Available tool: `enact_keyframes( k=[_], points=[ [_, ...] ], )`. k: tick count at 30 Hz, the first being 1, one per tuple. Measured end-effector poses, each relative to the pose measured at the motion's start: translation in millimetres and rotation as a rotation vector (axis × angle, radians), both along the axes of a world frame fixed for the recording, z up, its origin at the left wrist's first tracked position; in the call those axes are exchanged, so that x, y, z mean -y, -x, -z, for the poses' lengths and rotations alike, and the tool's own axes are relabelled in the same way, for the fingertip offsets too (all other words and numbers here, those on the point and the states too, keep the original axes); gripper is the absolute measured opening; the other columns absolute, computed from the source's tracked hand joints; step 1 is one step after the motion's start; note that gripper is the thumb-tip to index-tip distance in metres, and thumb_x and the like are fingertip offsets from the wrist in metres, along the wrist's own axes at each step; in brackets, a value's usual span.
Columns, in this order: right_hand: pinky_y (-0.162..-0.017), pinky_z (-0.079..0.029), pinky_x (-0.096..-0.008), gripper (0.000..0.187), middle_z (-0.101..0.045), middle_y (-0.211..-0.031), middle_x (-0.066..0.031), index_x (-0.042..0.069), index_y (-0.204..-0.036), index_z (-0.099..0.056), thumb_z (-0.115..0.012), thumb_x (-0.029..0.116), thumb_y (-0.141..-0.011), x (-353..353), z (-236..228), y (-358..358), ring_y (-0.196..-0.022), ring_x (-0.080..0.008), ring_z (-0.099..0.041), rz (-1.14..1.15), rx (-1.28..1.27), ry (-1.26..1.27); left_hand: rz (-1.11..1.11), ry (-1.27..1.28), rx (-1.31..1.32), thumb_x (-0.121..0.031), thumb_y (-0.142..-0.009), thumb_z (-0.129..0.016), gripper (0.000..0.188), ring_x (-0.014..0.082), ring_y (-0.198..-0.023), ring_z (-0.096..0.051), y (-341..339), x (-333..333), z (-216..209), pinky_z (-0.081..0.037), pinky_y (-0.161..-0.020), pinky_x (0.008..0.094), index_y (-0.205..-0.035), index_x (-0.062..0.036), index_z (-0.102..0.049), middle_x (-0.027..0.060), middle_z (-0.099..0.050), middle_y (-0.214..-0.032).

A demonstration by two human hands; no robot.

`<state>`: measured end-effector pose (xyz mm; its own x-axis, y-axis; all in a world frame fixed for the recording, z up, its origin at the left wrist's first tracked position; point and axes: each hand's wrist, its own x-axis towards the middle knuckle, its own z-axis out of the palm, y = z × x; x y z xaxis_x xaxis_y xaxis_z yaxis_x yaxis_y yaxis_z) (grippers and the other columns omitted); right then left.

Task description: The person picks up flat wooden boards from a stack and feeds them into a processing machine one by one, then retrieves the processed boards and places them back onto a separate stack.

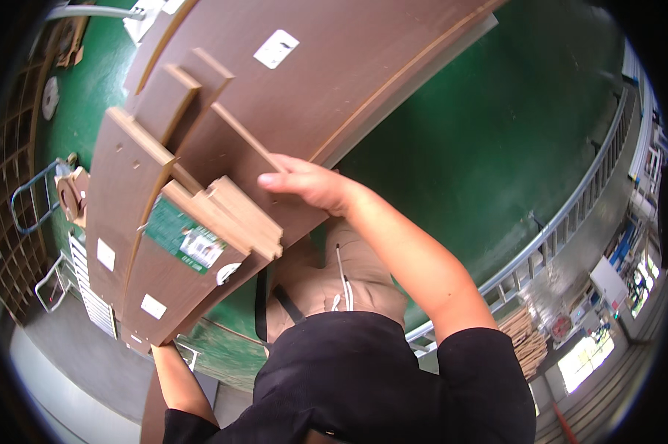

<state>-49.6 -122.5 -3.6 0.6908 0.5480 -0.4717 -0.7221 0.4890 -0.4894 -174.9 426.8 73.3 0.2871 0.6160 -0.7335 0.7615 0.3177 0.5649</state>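
Observation:
My right hand [308,183] grips the near edge of a brown wood-look board [234,152], its thumb on top and its fingers mostly hidden. Beside it, a bundle of short pale wooden strips [238,211] and a green printed packet [173,226] lie on a long brown panel [179,285] with white stickers. My left forearm [179,381] reaches to the near end of the long panels, and the left hand is hidden there. Another long panel [116,200] with small holes lies along the left, and smaller brown pieces [160,96] stick out beyond it.
A large brown panel [312,66] with a sticker spans the back above the green floor [489,155]. A metal roller conveyor [571,214] curves along the right. At the left are blue tubing [23,211] and a shelf rack [12,155]. Stacked wood strips [525,344] lie at the lower right.

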Motion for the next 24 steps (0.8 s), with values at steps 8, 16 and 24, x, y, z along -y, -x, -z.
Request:
enact_keyframes(
  k=[8, 16, 24],
  points=[
    [-0.109, -0.043, -0.0356, 0.067, -0.057, -0.142, -0.0113, 0.000, -0.144, -0.049, -0.051, 0.052, -0.103, 0.7, -7.6, -3.2, -0.127, -0.0213, -0.056, 0.123, -0.293, 0.089, -0.069, 0.095, 0.080, -0.038, -0.101, -0.049, 0.032, 0.0158, -0.088, -0.062, 13.5, -9.1, 9.5, -0.053, -0.075, 0.0339, -0.112, -0.0128, -0.066, 0.0006, -0.067, -0.096],
    [-0.104, -0.048, -0.0398, 0.062, -0.060, -0.139, -0.0092, 0.007, -0.142, -0.054, -0.043, 0.055, -0.105, 23.7, 17.6, -11.8, -0.122, -0.0243, -0.060, 0.070, -0.219, 0.032, -0.201, 0.220, 0.146, -0.038, -0.101, -0.049, 0.032, 0.0155, -0.087, -0.062, 42.8, 2.6, 23.8, -0.053, -0.074, 0.0340, -0.111, -0.0130, -0.066, 0.0005, -0.067, -0.095],
    [-0.094, -0.054, -0.0432, 0.052, -0.069, -0.122, -0.0101, 0.005, -0.130, -0.063, -0.046, 0.047, -0.104, 74.0, 4.1, -21.0, -0.109, -0.0272, -0.067, 0.121, -0.343, 0.367, -0.240, 0.411, 0.186, -0.037, -0.101, -0.049, 0.031, 0.0153, -0.087, -0.062, 57.4, 37.4, 34.7, -0.053, -0.074, 0.0340, -0.110, -0.0132, -0.066, 0.0004, -0.067, -0.094]
  ],
)
